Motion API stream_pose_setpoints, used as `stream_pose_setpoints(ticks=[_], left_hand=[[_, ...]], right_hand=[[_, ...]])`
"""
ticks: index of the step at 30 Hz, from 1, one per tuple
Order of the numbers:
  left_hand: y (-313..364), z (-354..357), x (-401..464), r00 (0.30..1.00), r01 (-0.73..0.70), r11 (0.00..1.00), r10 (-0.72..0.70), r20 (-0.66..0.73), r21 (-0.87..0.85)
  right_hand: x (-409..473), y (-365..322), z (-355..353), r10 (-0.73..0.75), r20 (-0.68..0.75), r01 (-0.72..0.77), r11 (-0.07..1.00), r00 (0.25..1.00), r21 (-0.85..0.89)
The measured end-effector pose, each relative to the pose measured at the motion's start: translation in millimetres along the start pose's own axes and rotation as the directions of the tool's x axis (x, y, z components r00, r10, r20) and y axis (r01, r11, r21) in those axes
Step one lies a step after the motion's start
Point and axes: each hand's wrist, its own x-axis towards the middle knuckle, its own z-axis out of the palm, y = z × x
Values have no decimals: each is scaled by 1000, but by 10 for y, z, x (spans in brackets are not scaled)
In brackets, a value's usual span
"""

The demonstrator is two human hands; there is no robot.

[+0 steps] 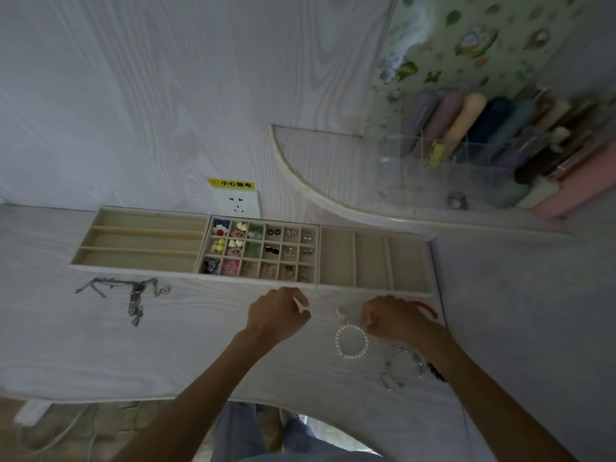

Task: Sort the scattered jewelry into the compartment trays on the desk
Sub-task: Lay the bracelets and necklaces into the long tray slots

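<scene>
Head view: middle tray (258,281) holds earrings; side trays bare; both hands' grip unclear.

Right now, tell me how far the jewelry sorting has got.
Done: the middle tray holds small pieces in most compartments. In hand: both hands, left and right, hover over the desk by the pearl bracelet; what they pinch is unclear. Left: that bracelet, the beaded bracelets, the silver chains; both side trays look unfilled.
</scene>
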Motion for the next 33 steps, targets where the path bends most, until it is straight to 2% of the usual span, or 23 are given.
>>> stream_pose_setpoints(ticks=[3, 6, 11, 15, 17, 19, 21, 25, 27, 29, 31, 33], left_hand=[[57, 244, 8, 995, 39, 998, -36, 88, -40], [121, 498, 22, 990, 80, 997, -81, 119, 7], [178, 744, 56, 985, 170, 985, -170, -15, 25], [223, 800, 37, 983, 176, 983, -173, -55, 51], [242, 825, 20, 987, 157, 985, -154, -42, 70], [246, 824, -3, 988, 154, 986, -154, -3, 57], [230, 805, -14, 987, 155, 988, -156, 39, 5], [174, 782, -41, 989, 117, 993, -113, 96, -31], [172, 762, -61, 989, 90, 991, -78, 127, -94], [204, 727, -74, 990, 83, 955, -47, 131, -285], [260, 633, -87, 988, 127, 846, -63, 139, -517], [323, 482, -58, 985, 156, 768, -75, 154, -621]], right_hand=[[-16, 83, 241, 115, -62, -117, 993, 991, -23], [-58, 87, 377, 152, -134, -159, 986, 979, -48], [-85, 34, 594, 145, -258, -147, 989, 955, 11], [-53, -29, 750, 232, -291, -200, 970, 928, 138], [-54, -31, 781, 230, -224, -181, 959, 947, 220], [-78, -15, 794, 165, -165, -116, 956, 972, 268], [-117, 22, 784, 122, -158, -60, 935, 980, 348], [-202, 45, 693, 89, -194, 38, 822, 977, 569], [-235, 32, 627, 55, -246, 114, 775, 968, 622], [-271, -1, 548, 13, -284, 182, 739, 959, 649], [-292, -42, 443, -16, -326, 242, 704, 945, 668], [-267, -80, 310, 2, -377, 278, 673, 926, 685]])
